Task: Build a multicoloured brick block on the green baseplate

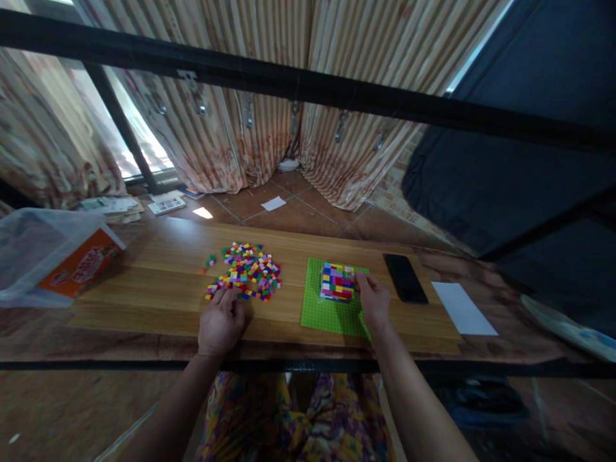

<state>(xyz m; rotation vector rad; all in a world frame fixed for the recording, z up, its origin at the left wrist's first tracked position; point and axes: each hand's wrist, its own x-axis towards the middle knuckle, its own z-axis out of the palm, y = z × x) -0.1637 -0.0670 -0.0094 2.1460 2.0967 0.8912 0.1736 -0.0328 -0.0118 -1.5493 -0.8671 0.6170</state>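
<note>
A pile of small coloured bricks (246,271) lies on the wooden table (158,282). My left hand (220,322) rests at the pile's near edge, its fingers curled down onto the bricks; what they pinch is hidden. A green baseplate (323,311) lies to the right, with a multicoloured block of stacked bricks (337,281) standing on it. My right hand (373,300) is at the block's right side, fingertips touching it, fingers bent together.
A black phone (405,277) and a white sheet of paper (463,308) lie right of the baseplate. A clear plastic bin with an orange box (81,263) stands at the left end. Curtains, papers on the tiled floor and a black frame bar are behind.
</note>
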